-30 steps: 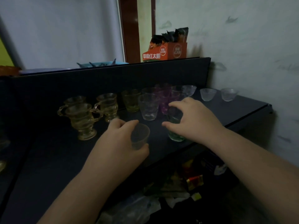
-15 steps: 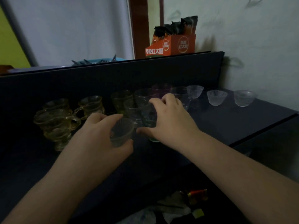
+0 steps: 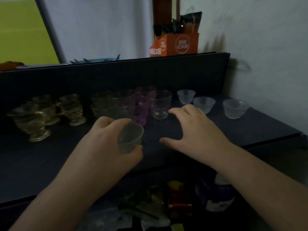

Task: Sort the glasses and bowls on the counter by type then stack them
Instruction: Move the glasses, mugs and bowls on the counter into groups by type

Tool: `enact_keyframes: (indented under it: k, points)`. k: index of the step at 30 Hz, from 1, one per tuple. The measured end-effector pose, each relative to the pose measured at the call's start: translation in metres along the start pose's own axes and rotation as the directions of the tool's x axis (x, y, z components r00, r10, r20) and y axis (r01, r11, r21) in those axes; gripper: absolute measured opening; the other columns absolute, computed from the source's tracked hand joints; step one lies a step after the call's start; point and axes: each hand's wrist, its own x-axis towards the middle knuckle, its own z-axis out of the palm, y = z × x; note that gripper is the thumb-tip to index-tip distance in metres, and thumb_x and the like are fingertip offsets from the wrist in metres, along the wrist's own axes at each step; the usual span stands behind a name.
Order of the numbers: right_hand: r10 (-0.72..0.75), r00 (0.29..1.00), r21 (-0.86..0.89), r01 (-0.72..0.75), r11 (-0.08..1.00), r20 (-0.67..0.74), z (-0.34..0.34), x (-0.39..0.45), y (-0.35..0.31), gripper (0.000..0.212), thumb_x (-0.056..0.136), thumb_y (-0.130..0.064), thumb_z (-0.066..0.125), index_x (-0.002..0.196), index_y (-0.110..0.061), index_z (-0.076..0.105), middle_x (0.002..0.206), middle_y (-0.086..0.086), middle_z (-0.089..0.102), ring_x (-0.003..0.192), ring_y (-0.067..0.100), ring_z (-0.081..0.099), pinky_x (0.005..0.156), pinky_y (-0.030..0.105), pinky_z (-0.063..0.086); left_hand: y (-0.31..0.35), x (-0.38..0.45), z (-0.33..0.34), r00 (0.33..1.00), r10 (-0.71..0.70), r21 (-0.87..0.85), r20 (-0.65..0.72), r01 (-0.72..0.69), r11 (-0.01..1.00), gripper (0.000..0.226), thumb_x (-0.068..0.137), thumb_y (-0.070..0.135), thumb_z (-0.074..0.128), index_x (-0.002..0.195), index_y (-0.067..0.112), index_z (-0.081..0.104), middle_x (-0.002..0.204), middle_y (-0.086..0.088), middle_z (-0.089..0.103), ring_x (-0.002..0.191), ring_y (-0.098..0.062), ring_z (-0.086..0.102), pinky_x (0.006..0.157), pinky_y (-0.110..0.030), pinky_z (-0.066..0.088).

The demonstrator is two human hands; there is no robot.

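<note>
Currently the left hand [image 3: 106, 144] grips a small clear tumbler [image 3: 130, 138] by its side wall, thumb underneath and fingers over the rim, holding it just above the front of the dark counter [image 3: 250, 130]. The right hand [image 3: 196, 130] is spread wide and empty, palm down, near the counter just right of that tumbler. Such a tumbler is likely light, rigid, smooth and breakable, so a firm wrap around the wall below the rim looks the safest hold; pinching the rim alone could let it slip. Behind the tumbler stands a close row of glasses: a purple glass [image 3: 141, 107], a clear glass [image 3: 160, 104] touching or nearly touching it, and dimmer, blurred ones further left. Well left of the tumbler sit amber handled cups [image 3: 33, 120]. To its right and back are three frosted bowls [image 3: 204, 104], standing apart from one another. The crowded row leaves little room for fingers, so neighbours could be knocked. An orange box [image 3: 180, 45] rests on the ledge above, out of the way.
</note>
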Motion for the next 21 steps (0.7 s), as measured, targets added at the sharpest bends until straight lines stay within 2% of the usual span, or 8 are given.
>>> enact_keyframes:
  k: [6, 9, 11, 14, 21]
  points:
    - [0.097, 0.995, -0.106, -0.093, 0.99, 0.036, -0.04, -0.032, 0.092, 0.072, 0.076, -0.069, 0.061, 0.137, -0.033, 0.046, 0.117, -0.005, 0.047, 0.112, 0.017, 0.048, 0.091, 0.037, 0.046, 0.07, 0.047, 0.067, 0.992, 0.047, -0.145, 0.12, -0.029, 0.989, 0.071, 0.076, 0.054, 0.068, 0.14, 0.039, 0.041, 0.122, 0.017, 0.036, 0.099, -0.002, 0.046, 0.079, -0.018, 0.039]
    - [0.159, 0.987, -0.127, -0.156, 0.979, 0.012, -0.059, -0.045, 0.122, 0.075, 0.076, -0.068, 0.063, 0.139, -0.032, 0.044, 0.124, -0.003, 0.049, 0.115, 0.019, 0.048, 0.092, 0.036, 0.044, 0.094, 0.079, 0.098, 0.983, 0.084, -0.15, 0.162, -0.06, 0.987, 0.072, 0.077, 0.053, 0.068, 0.142, 0.036, 0.04, 0.13, 0.011, 0.037, 0.104, -0.006, 0.046, 0.082, -0.022, 0.039]
    - [0.197, 0.98, -0.133, -0.193, 0.972, 0.014, -0.068, -0.054, 0.137, 0.076, 0.076, -0.066, 0.064, 0.141, -0.032, 0.044, 0.128, -0.002, 0.048, 0.118, 0.019, 0.047, 0.092, 0.033, 0.042, 0.109, 0.097, 0.113, 0.98, 0.101, -0.144, 0.169, -0.077, 0.987, 0.069, 0.078, 0.05, 0.068, 0.14, 0.033, 0.043, 0.129, 0.008, 0.039, 0.103, -0.008, 0.047, 0.082, -0.024, 0.039]
    - [0.228, 0.974, -0.109, -0.226, 0.968, 0.009, -0.075, -0.063, 0.153, 0.079, 0.076, -0.066, 0.063, 0.143, -0.032, 0.041, 0.129, -0.003, 0.047, 0.121, 0.019, 0.046, 0.096, 0.037, 0.043, 0.125, 0.116, 0.131, 0.978, 0.132, -0.097, 0.16, -0.117, 0.988, 0.061, 0.078, 0.05, 0.066, 0.133, 0.031, 0.05, 0.125, 0.005, 0.041, 0.1, -0.013, 0.051, 0.079, -0.025, 0.04]
    - [0.241, 0.969, -0.036, -0.239, 0.97, 0.056, -0.079, -0.073, 0.177, 0.085, 0.07, -0.072, 0.053, 0.145, -0.035, 0.037, 0.132, -0.006, 0.045, 0.124, 0.015, 0.045, 0.1, 0.037, 0.043, 0.133, 0.141, 0.156, 0.988, 0.088, -0.001, 0.124, -0.088, 0.996, 0.067, 0.08, 0.054, 0.06, 0.139, 0.026, 0.043, 0.132, -0.002, 0.038, 0.109, -0.02, 0.051, 0.079, -0.027, 0.039]
